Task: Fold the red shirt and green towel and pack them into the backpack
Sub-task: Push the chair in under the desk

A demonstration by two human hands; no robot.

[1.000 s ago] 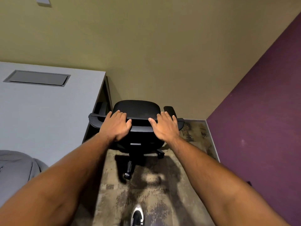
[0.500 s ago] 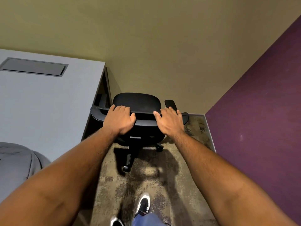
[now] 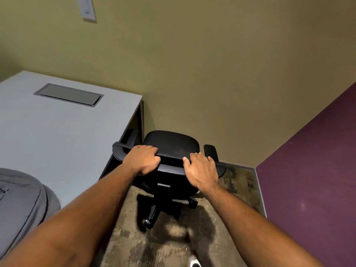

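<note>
Hands on the chair back: the left hand (image 3: pixel 142 160) curls its fingers over the top edge of the black office chair (image 3: pixel 171 151) and grips it, while the right hand (image 3: pixel 200 169) lies flatter on the same edge, fingers spread and mostly straight, thumb tip on the rim, pressing rather than clutching. Compared with half a second ago, the view has swung up and to the left, so more of the grey counter (image 3: pixel 63 135) shows, along with its recessed cable hatch (image 3: pixel 69 95) and a wall switch plate (image 3: pixel 87 8) high on the olive wall. The chair sits just beside the counter's right end, one armrest tucked at the counter's edge, on the mottled carpet (image 3: pixel 173 243). The left hand's fingers are wrapped tighter than before, when they lay looser on the rim. Down at the lower left, the grey backpack (image 3: pixel 21 197) rests on the counter, well apart from both hands. One shoe tip (image 3: pixel 194 263) peeks in at the bottom edge, where earlier two shoes and a trouser leg showed. Neither red shirt nor green towel appears anywhere in view.
</note>
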